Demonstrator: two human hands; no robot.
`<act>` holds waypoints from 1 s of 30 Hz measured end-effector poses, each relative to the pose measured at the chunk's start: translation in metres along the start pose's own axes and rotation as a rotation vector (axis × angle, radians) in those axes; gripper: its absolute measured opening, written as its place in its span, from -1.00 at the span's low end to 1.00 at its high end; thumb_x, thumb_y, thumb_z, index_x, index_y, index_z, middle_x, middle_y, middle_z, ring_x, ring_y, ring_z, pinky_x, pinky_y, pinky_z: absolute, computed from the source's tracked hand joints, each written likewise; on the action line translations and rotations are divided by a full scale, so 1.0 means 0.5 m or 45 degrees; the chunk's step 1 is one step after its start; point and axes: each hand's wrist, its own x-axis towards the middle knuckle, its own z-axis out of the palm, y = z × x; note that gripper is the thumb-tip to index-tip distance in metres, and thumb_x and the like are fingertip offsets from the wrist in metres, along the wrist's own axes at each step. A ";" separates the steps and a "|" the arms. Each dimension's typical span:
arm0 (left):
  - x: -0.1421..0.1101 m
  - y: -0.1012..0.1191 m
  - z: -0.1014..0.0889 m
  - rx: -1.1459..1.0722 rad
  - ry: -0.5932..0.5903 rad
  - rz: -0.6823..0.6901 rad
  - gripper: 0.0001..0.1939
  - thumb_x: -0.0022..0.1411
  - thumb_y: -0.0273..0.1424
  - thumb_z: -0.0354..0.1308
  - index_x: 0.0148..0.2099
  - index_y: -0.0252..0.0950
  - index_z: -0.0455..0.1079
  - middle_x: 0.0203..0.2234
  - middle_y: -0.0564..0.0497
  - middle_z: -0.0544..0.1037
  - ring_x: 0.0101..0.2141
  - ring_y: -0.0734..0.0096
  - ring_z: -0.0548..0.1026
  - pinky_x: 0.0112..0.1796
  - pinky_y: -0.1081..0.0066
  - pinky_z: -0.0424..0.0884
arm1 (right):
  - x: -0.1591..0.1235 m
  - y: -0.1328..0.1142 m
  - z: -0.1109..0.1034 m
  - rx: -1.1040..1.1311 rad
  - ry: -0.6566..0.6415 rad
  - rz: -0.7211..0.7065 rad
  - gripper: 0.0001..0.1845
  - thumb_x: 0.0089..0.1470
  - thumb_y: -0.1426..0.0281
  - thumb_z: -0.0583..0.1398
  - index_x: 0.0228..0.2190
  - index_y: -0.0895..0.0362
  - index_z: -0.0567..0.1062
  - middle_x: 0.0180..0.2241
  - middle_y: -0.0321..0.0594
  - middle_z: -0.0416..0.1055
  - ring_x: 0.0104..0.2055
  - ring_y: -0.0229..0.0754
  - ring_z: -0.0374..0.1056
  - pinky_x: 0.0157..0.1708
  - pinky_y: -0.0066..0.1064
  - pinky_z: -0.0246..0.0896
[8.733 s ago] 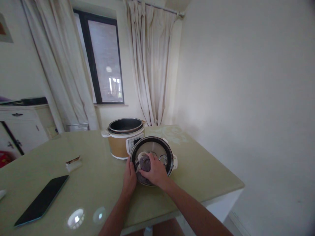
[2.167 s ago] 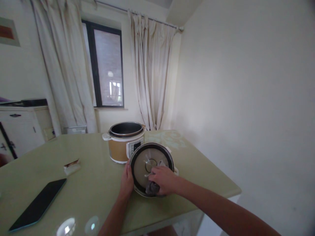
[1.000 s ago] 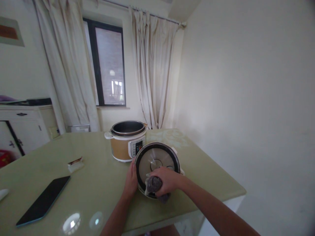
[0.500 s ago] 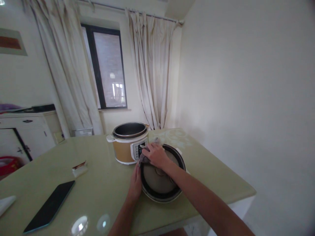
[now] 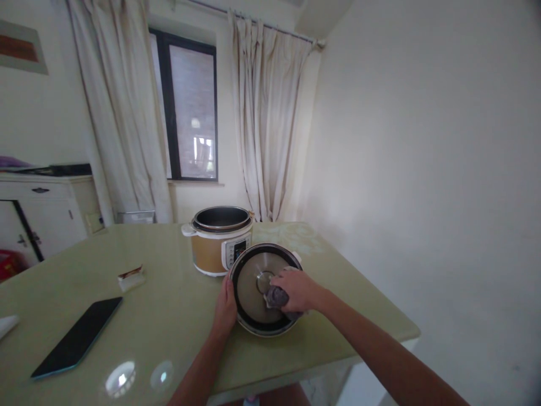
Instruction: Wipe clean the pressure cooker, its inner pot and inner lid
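The round lid of a pressure cooker is turned so that its metal inner face and black sealing ring show. My left hand grips its left rim; the thumb lies along the edge and the other fingers are mostly hidden. Bunched in my right hand is a grey cloth, pressed on the inner face right of the centre ring. Just behind the lid stands the gold and white electric pressure cooker, uncovered, its dark inner pot visible and its control panel partly hidden by the lid.
A dark tablet or large phone lies on the pale green table at the left. Behind it sits a small white packet. A white object is cut off at the left border. The wall rises along the right side.
My right hand has moved the cloth from the lid's upper left rim to the right of its centre. My left hand still holds the left rim.
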 end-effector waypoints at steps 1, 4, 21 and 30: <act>0.000 -0.002 -0.001 -0.004 0.002 -0.012 -0.32 0.51 0.09 -0.15 0.35 -0.25 0.38 0.29 -0.20 0.48 0.35 0.09 0.36 0.41 0.00 0.16 | 0.005 -0.016 0.007 0.042 -0.016 -0.065 -0.38 -0.03 0.07 0.43 0.04 0.04 0.56 -0.07 -0.07 0.56 -0.04 0.10 0.51 -0.06 -0.20 0.37; 0.002 -0.009 -0.008 -0.013 0.020 -0.038 -0.30 0.50 0.12 -0.14 0.34 -0.26 0.38 0.28 -0.21 0.49 0.32 0.08 0.39 0.38 0.02 0.21 | 0.037 -0.072 0.035 0.074 0.007 -0.179 -0.37 -0.01 0.07 0.43 0.06 0.02 0.53 -0.02 -0.10 0.55 -0.04 0.07 0.50 -0.09 -0.22 0.38; -0.006 -0.002 -0.006 0.064 0.089 -0.018 -0.36 0.53 0.04 -0.14 0.42 -0.20 0.30 0.34 -0.16 0.43 0.38 0.12 0.32 0.41 0.06 0.17 | 0.113 0.035 0.003 -0.254 0.223 0.104 -0.50 0.09 0.36 0.34 0.09 0.10 0.53 0.01 0.05 0.48 0.07 0.12 0.41 0.05 -0.12 0.33; 0.004 -0.004 -0.010 -0.021 0.090 -0.034 -0.30 0.49 0.10 -0.12 0.37 -0.29 0.35 0.31 -0.22 0.46 0.34 0.09 0.38 0.39 0.07 0.21 | 0.103 -0.102 0.061 -0.249 0.082 -0.483 -0.63 0.10 0.32 0.34 -0.04 0.09 0.58 -0.10 0.00 0.56 -0.04 0.08 0.46 -0.05 -0.14 0.34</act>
